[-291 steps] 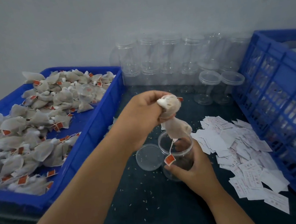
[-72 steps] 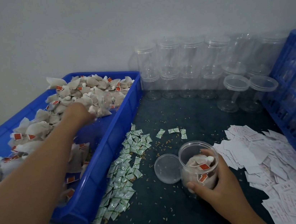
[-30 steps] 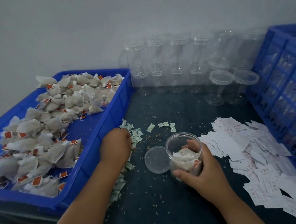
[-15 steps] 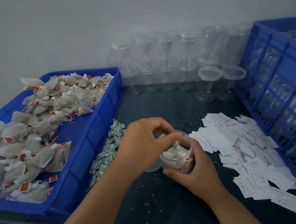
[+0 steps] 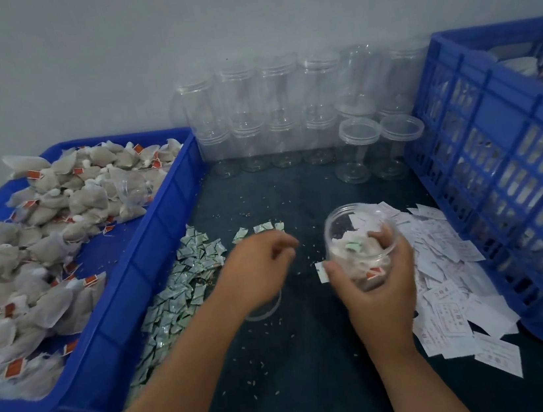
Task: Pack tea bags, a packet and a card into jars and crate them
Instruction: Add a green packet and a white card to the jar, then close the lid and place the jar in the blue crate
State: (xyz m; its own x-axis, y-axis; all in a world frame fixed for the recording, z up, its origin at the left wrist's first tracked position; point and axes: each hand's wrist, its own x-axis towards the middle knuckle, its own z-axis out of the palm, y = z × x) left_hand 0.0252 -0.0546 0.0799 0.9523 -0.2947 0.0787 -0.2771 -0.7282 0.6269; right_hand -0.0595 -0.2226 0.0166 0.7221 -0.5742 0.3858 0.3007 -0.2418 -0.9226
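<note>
Plastic jar [image 5: 360, 246], gripped by the right hand [image 5: 376, 282], should be held level while the slack, seemingly empty left hand [image 5: 258, 273] fetches a card [image 5: 442, 297].

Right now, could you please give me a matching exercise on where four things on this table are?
1 tea bags
2 green packets
3 white cards
4 open jar

A held in the right hand
B piled in the blue tray
C strewn beside the blue crate
D strewn along the tray's outer wall

Pairs: 1-B, 2-D, 3-C, 4-A
</note>
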